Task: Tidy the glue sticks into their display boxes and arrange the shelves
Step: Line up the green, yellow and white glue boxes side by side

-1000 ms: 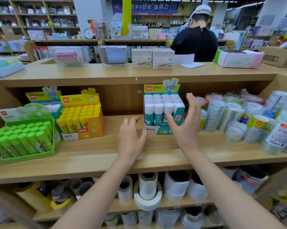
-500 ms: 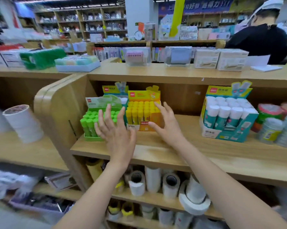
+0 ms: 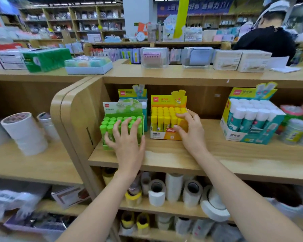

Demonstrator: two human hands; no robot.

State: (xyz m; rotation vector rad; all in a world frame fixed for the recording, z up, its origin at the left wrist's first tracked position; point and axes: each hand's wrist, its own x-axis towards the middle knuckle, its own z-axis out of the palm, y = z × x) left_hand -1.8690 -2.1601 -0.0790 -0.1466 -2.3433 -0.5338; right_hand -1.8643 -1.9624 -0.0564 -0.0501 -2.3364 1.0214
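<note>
A green display box [image 3: 106,147] of green-capped glue sticks stands at the left end of the wooden shelf [image 3: 182,161]. My left hand [image 3: 127,140] lies spread over its front, fingers on the stick caps. Beside it stands a yellow display box [image 3: 162,135] full of yellow glue sticks; my right hand [image 3: 190,131] grips its front right corner, fingers over the top edge and thumb on the front. A teal box [image 3: 252,123] of white-capped glue sticks stands farther right. Another teal box [image 3: 132,95] is partly hidden behind the green one.
Tape rolls [image 3: 294,130] crowd the shelf's right end. More rolls [image 3: 175,191] fill the shelf below, and large white rolls [image 3: 25,133] sit in the left bay. Boxes [image 3: 241,61] line the top board. A person in black [image 3: 266,42] stands behind the unit.
The view swung left from the teal box to the green and yellow boxes. Both hands moved forward: the left onto the green box, the right onto the yellow box's corner.
</note>
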